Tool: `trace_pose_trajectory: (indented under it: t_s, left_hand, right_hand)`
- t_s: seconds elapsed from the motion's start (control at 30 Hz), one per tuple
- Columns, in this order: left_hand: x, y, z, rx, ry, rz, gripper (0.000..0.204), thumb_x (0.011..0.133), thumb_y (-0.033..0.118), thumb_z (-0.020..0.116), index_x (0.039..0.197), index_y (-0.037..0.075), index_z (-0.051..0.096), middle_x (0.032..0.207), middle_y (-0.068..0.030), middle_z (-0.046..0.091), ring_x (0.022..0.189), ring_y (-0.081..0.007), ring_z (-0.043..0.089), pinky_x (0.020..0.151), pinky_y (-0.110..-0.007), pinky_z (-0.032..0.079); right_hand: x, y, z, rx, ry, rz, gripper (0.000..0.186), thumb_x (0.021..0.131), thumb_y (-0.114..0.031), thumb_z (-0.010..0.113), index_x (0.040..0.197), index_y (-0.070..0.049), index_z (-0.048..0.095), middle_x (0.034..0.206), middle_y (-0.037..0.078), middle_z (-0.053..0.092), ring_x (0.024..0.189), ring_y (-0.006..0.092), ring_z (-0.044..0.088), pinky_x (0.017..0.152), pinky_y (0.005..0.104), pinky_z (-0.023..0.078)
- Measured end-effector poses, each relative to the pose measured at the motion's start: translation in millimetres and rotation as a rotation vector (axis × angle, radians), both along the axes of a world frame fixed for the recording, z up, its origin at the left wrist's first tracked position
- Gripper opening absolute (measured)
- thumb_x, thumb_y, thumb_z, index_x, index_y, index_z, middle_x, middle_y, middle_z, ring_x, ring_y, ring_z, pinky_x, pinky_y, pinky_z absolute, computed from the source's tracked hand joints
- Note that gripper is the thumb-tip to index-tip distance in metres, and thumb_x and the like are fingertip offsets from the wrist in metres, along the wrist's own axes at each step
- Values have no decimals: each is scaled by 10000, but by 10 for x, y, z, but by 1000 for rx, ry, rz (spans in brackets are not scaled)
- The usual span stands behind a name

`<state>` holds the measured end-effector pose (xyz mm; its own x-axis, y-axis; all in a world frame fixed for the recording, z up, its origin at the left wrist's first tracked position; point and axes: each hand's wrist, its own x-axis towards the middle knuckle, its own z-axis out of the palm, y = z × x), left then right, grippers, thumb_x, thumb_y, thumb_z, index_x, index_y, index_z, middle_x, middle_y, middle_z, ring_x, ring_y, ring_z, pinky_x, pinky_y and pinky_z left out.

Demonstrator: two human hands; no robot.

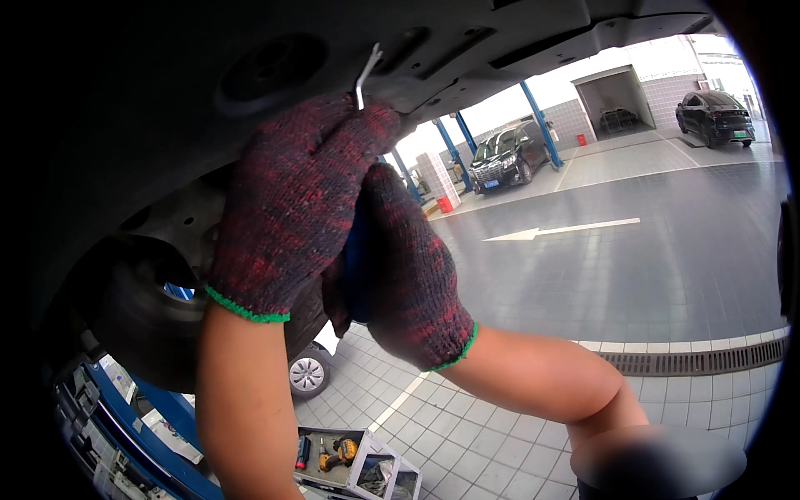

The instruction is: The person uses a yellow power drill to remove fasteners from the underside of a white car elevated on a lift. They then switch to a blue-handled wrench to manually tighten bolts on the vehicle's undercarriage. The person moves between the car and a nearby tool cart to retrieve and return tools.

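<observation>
Upper centre: left hand (304, 196) curled round forked tool (364, 79), right hand (412, 275) wrapped round blue handle (357, 271); keep both aligned.

Single head cam, L one of a side-by-side pair; v. wide fisheye, dark round rim, straight edges bowed. Sits low beneath the car underbody (500, 33), which roofs the top of frame, & faces fwd across the workshop, approx. level or a bit down, hard to judge thru the lens bend. V. close, abt mid-frame: gloved L hand (296, 200) & R hand (417, 275); L forearm (246, 400) enters at bottom, R forearm (542, 379) from lower R. Tiled floor (500, 417) lies below, drain grate (708, 361) mid-depth on R, black minivan (507, 162) far off; bkgd slants up to R.
</observation>
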<state>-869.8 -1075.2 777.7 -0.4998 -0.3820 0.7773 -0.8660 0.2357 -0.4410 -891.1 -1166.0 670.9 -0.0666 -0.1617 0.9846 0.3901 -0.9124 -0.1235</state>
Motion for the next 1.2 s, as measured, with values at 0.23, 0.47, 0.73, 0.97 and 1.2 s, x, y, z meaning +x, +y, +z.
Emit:
trace_pose_trajectory:
  t_s: [0.23,0.47,0.73,0.97,1.2]
  left_hand:
    - [286,-277,214,-340,-516,83,355,867,-13,592,1194,56,713,1137,-188,699,1032,-328,685,911,-395,546]
    - [115,-495,90,-82,2,-79,236,896,122,614,1090,47,725,1018,-173,703,927,-329,693,838,-395,548]
    - [82,-670,153,-123,-5,76,323,842,14,603,1137,71,720,1035,-140,699,915,-325,677,802,-397,553]
    - [269,-770,260,-462,-476,53,338,799,11,640,1123,77,709,1022,-144,687,921,-332,667,797,-417,552]
    - [108,-690,291,-178,-134,96,332,817,17,651,1136,83,717,1013,-143,695,897,-327,679,774,-407,559]
  right_hand:
    - [155,-215,54,91,-83,448,804,900,-21,695,1555,-31,230,1439,151,495,1290,238,546,1081,370,480]
    - [-23,-625,58,-164,-163,-432,632,804,-28,711,1381,5,453,1145,217,580,1026,399,612,871,491,529]
    - [-153,-983,186,-138,-168,-181,316,1008,-142,570,1304,-31,555,1009,157,624,757,223,678,623,336,555]
    - [-79,-1221,415,-359,-341,-429,277,987,-166,591,1231,-35,586,968,146,664,772,256,681,681,368,559]
    - [-73,-1323,534,-357,-267,-417,424,831,-27,706,1238,-45,590,967,176,682,805,367,681,707,420,566]
